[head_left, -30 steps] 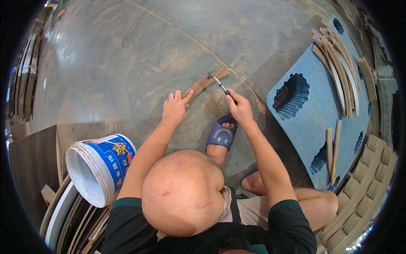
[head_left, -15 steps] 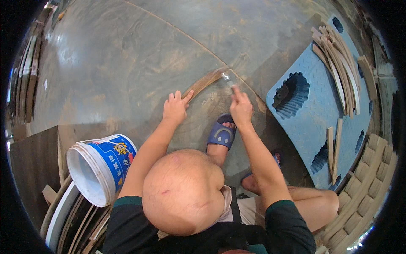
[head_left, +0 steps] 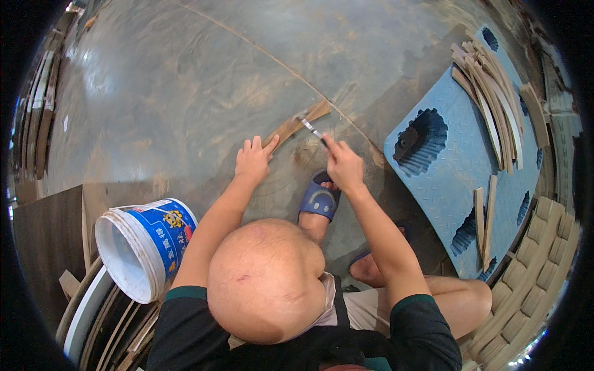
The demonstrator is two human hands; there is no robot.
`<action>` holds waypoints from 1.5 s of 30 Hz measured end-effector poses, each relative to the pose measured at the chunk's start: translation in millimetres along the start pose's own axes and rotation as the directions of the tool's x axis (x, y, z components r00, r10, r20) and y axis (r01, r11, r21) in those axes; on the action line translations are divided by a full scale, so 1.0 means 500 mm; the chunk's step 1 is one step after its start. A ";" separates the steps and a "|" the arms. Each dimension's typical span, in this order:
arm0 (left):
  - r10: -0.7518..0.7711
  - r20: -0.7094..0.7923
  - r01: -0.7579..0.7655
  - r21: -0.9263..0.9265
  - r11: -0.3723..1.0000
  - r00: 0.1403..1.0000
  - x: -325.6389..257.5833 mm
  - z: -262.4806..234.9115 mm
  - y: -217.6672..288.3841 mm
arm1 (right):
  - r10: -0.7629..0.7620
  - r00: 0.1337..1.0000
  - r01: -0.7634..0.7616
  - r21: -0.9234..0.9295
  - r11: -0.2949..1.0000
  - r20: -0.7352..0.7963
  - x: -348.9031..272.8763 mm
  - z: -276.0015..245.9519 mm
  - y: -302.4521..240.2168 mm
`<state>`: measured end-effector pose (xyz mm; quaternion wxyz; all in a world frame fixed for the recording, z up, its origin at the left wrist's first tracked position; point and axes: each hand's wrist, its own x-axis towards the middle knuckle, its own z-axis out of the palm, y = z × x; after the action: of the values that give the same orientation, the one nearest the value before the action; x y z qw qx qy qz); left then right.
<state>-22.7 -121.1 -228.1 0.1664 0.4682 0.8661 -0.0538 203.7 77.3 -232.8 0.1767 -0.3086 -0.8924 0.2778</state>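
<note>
A curved wooden strip lies on the concrete floor ahead of me. My left hand grips its near end, thumb along the wood and fingers spread at its left side. In my right hand is a small hand tool with a bright metal shaft and a dark handle, the fingers closed round the handle. The tool's tip meets the upper part of the strip; blur hides the exact shape of its head.
At left stands a white and blue bucket beside boards. A blue plastic pallet at right bears a pile of curved strips and two loose pieces. Stacked wooden pieces sit at lower right. My sandalled foot is below the strip.
My right hand has moved a little left and down, bringing the tool from the strip's far end to further along it. The strip's far end has shifted slightly; my left hand still holds it.
</note>
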 end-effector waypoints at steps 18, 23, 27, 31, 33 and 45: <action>-0.009 -0.041 0.002 -0.179 0.984 0.999 -0.006 -0.012 -0.014 | 0.500 0.862 -0.409 0.471 0.782 -0.082 0.016 -0.055 0.073; 0.017 -0.077 -0.042 -0.332 0.942 0.997 0.012 -0.028 -0.039 | 0.475 0.871 -0.380 0.445 0.811 -0.124 -0.022 -0.039 0.055; 0.069 0.013 -0.057 -0.419 0.906 0.998 0.034 -0.092 -0.055 | 0.475 0.875 -0.381 0.472 0.796 -0.095 -0.036 -0.034 0.050; 0.041 0.082 -0.007 -0.386 0.922 0.996 0.062 -0.111 -0.072 | 0.496 0.867 -0.409 0.490 0.770 -0.055 -0.039 -0.028 0.050; 0.078 0.007 -0.071 -0.351 0.934 0.997 0.070 -0.086 -0.093 | 0.501 0.865 -0.420 0.517 0.746 -0.019 -0.039 -0.021 0.052; 0.088 -0.050 -0.080 0.138 0.987 0.995 0.060 -0.006 -0.027 | 0.330 0.937 -0.345 0.465 0.815 0.116 -0.017 -0.038 0.015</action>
<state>-49.4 -104.2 -236.4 0.1122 0.5160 0.8442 -0.0924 222.7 84.2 -223.5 0.1820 -0.4043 -0.7295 0.5208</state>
